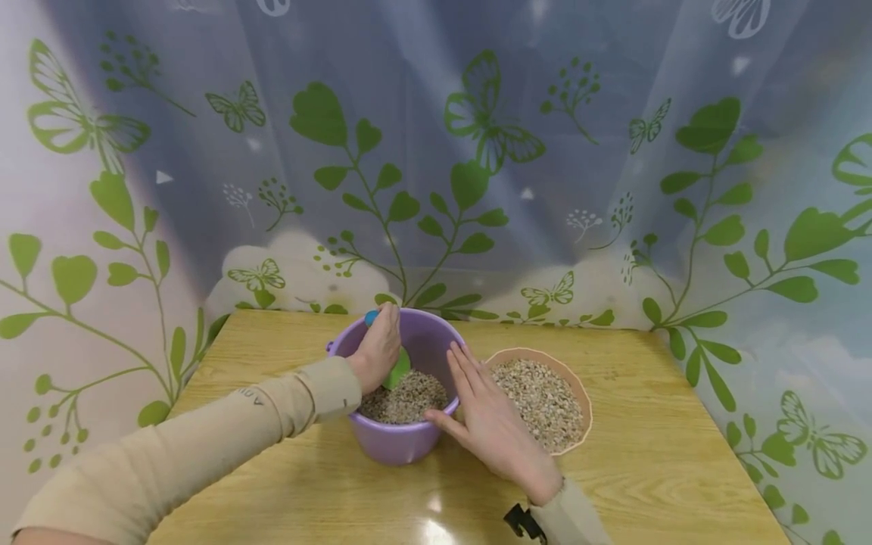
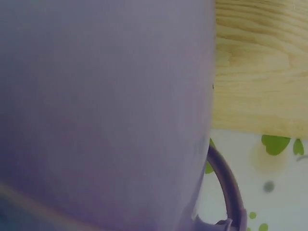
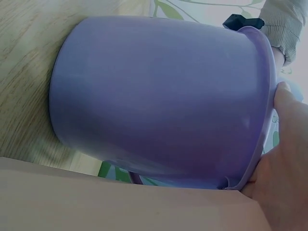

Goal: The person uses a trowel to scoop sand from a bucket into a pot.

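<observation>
In the head view, my left hand [image 1: 380, 353] grips the handle of a toy shovel inside a purple bucket [image 1: 395, 445]. The shovel's blue end pokes out above the fist, and its green blade [image 1: 399, 369] dips into small beige-brown gravel [image 1: 412, 397]. My right hand [image 1: 489, 424] rests on the bucket's right rim, fingers straight and thumb spread along the near edge. From the right wrist, the thumb [image 3: 285, 96] shows at the rim. The bucket's wall [image 2: 106, 106] fills most of the left wrist view, which hides the left hand.
Right of the bucket, a peach bowl [image 1: 576, 384] with a wavy rim holds more of the same gravel, partly behind my right hand. Both containers stand on a wooden table [image 1: 654, 454]. A curtain [image 1: 409, 151] with leaves and butterflies hangs just behind the table's far edge.
</observation>
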`<state>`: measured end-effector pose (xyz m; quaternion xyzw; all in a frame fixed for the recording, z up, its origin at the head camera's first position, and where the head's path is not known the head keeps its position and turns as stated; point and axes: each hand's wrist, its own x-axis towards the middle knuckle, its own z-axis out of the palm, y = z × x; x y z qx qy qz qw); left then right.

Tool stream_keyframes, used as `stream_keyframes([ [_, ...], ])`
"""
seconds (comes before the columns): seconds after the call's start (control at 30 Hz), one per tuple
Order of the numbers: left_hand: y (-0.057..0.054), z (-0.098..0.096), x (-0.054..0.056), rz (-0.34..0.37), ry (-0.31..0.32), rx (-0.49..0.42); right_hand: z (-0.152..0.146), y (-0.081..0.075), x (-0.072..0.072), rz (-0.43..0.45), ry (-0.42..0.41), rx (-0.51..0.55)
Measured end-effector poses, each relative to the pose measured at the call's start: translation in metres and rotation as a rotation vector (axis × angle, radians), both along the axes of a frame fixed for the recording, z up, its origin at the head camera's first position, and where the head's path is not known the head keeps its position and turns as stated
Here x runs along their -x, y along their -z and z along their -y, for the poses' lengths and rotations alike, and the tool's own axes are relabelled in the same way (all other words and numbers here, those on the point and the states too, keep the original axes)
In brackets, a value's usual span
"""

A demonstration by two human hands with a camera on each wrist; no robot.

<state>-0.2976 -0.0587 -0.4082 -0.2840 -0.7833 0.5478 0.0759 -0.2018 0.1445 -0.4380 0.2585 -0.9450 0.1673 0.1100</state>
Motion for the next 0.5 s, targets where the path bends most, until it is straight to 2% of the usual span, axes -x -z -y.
stream_keyframes([
  [0.2,0.0061,0.0019,0.0018,0.044,0.015,-0.126,0.0001,0.0016,0.0002,-0.026,-0.008,-0.016],
  [0.5,0.0057,0.0050,0.0056,0.059,0.036,-0.172,0.0018,0.0004,-0.0002,-0.004,0.003,-0.029],
])
